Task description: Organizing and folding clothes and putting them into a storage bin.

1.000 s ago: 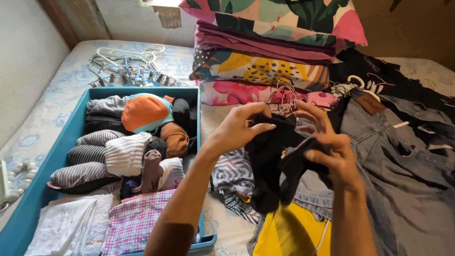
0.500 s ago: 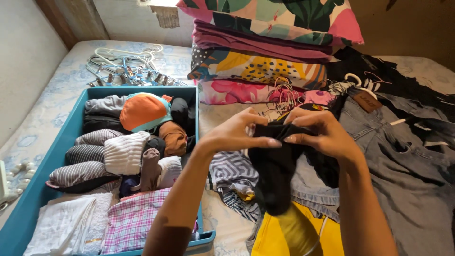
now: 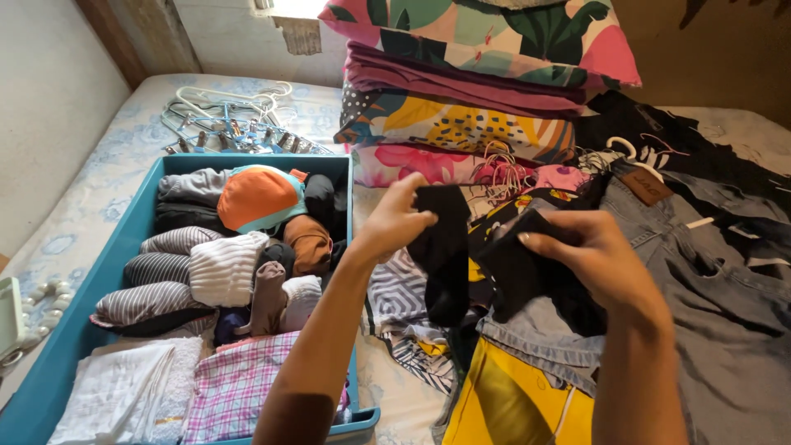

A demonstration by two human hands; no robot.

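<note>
My left hand point(image 3: 394, 218) pinches one end of a black sock-like garment point(image 3: 445, 247) that hangs down over the bed. My right hand point(image 3: 597, 259) grips a second bunch of black fabric point(image 3: 527, 276) beside it. Both hands hover above a pile of clothes, between a teal storage bin point(image 3: 82, 330) on the left and blue jeans point(image 3: 709, 330) on the right. The bin holds several rolled garments and an orange cap point(image 3: 255, 198).
A stack of patterned pillows and folded purple cloth point(image 3: 461, 107) stands at the back. Plastic hangers point(image 3: 227, 119) lie at the far left of the mattress. A yellow garment point(image 3: 515, 400) and a geometric-print cloth point(image 3: 404, 297) lie under my hands. A folded plaid cloth point(image 3: 235, 387) and white cloth fill the bin's near end.
My hands were together on the black fabric; they have now pulled apart, the left lifting one piece away while the right keeps the other.
</note>
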